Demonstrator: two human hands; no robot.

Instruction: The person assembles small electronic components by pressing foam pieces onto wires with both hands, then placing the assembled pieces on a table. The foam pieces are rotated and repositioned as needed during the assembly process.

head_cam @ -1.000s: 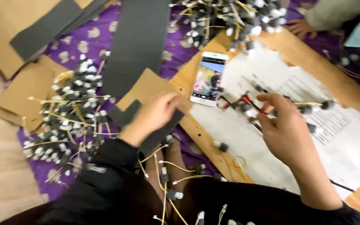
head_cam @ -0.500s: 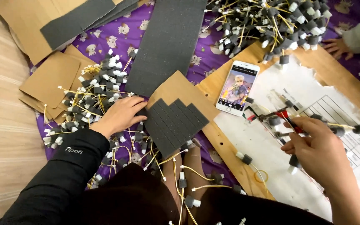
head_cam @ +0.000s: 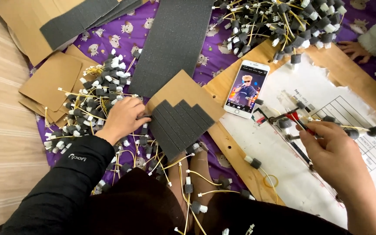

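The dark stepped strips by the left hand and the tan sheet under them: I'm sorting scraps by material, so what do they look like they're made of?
The stepped strips look like dark grey foam: matte, finely pitted, cut into even bars. The left hand touches their edge. The tan sheet looks like plain cardboard or kraft backing: flat, dull brown, crisp edges. I cannot tell whether the foam is glued to it.

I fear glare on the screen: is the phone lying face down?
No, the phone lies face up on the board, its lit screen showing a picture.
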